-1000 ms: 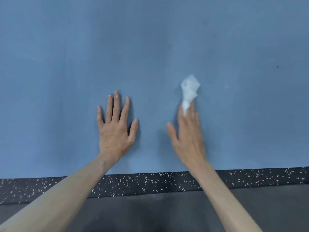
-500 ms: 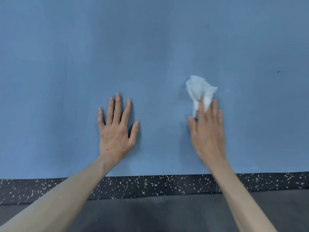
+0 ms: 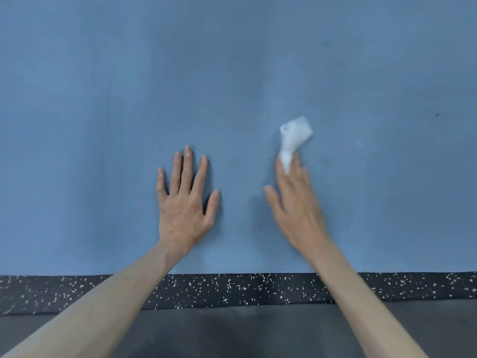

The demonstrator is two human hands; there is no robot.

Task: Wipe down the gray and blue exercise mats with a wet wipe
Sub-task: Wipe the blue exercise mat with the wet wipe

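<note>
Nearest the camera, a dark gray mat (image 3: 258, 332) is seen running across the bottom of the view, its surface smooth and matte, and both bare forearms are extended forward over it. Just beyond it, a narrow band of black flooring flecked with white (image 3: 232, 290) is laid from edge to edge, and it is crossed by the two forearms as well. Past that band, the blue mat (image 3: 103, 125) is spread out and fills the rest of the view up to the top edge; its near border is met by the speckled band in a straight line. The left hand (image 3: 184, 202) is laid flat on the blue mat, palm down, with the fingers straight and slightly fanned and the thumb held out to the side; nothing is held in it. To its right, and well apart from it, the right hand (image 3: 294, 202) is stretched forward over the same mat and is somewhat blurred. Its fingers are kept nearly straight and close together, with the thumb set apart, and the narrow end of a crumpled white wet wipe (image 3: 293, 139) is caught at the fingertips; whether it is pinched between the fingers or only pressed under them cannot be told. The wider, bunched end of the wipe is seen just beyond the fingertips, against the blue surface. Farther off to the right, a small dark speck (image 3: 437, 115) is seen on the blue mat.
</note>
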